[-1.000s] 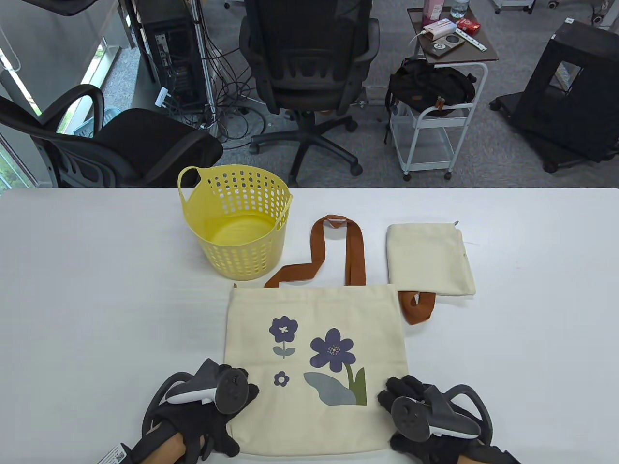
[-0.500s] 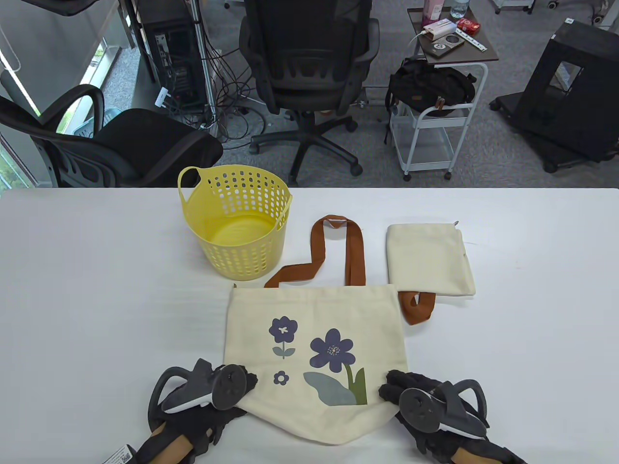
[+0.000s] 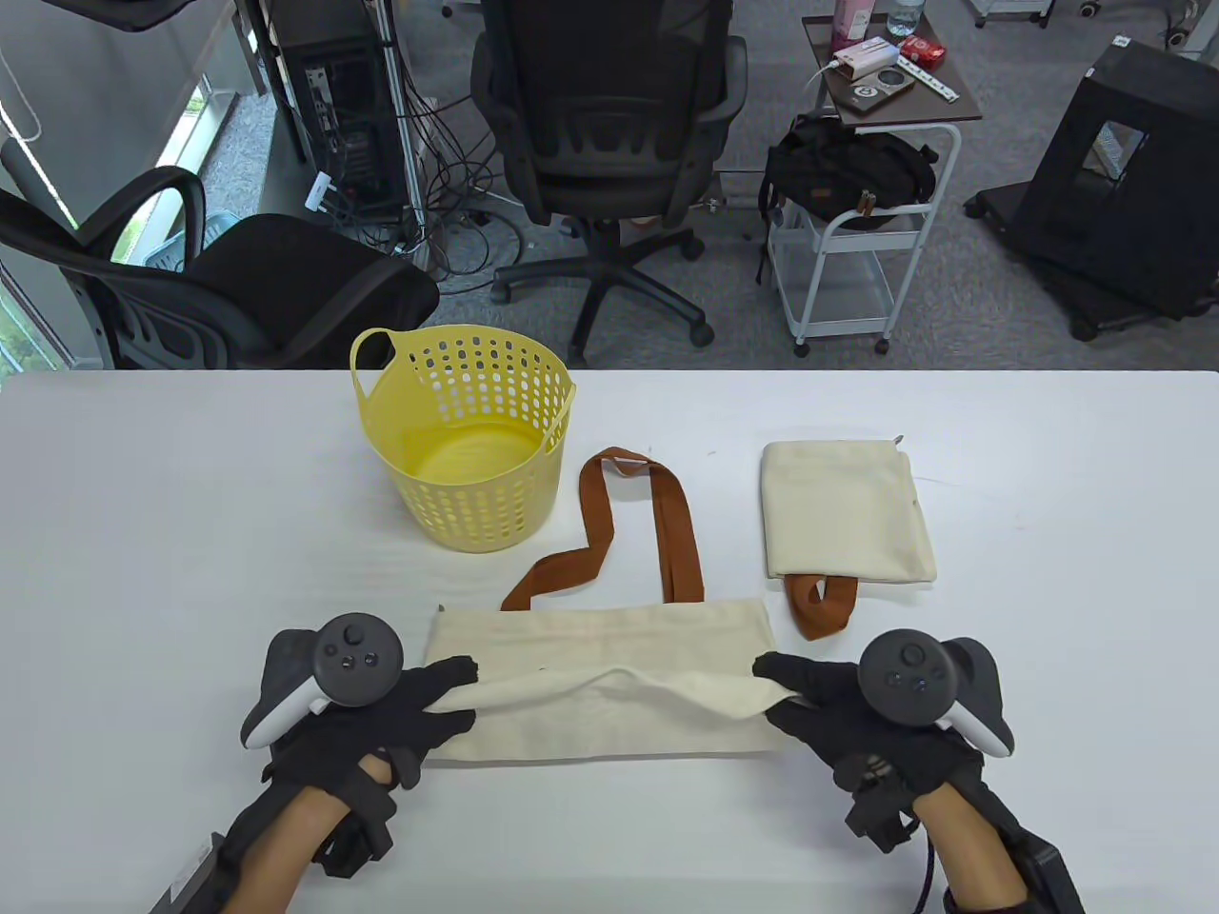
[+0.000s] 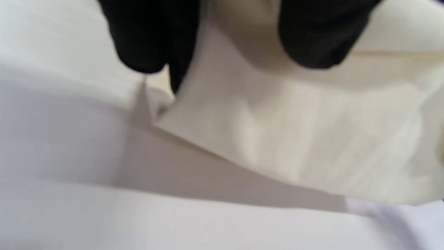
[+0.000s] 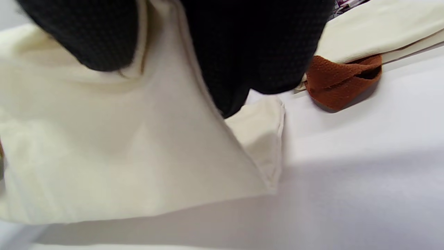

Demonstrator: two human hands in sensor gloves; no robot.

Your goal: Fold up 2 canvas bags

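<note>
Here, bag being folded: the cream canvas bag (image 3: pixel 600 681) lies in the lower middle of the table view, doubled over so its plain side shows; its long axis runs left to right across the frame.
Fold edge: the turned-over edge sags across the middle of the bag, held up at both ends and dipping between them.
Bag mouth and straps: the open end points toward the top of the frame, where the brown straps (image 3: pixel 629 533) trail away from it toward the basket, one looped, one kinked.
Left hand: the left hand (image 3: pixel 376 719) grips the bag's left end; its fingers (image 4: pixel 142 38) are closed over the cloth in the left wrist view, pinching a cream layer.
Right hand: the right hand (image 3: pixel 862 719) grips the bag's right end; its fingers (image 5: pixel 256 45) are closed on a raised layer of cloth, with a lower corner of the bag lying flat beneath.
Second bag: a folded canvas bag (image 3: pixel 846 512) lies in the right middle of the table view, well apart from the hands, long axis roughly top to bottom; its brown strap (image 3: pixel 822 606) pokes out from its lower edge, just beside the first bag's upper right corner.
Basket: a yellow perforated basket (image 3: pixel 471 438) stands upright, left of the straps.
Surface: the white surface (image 3: pixel 1048 666) carries all of it.
</note>
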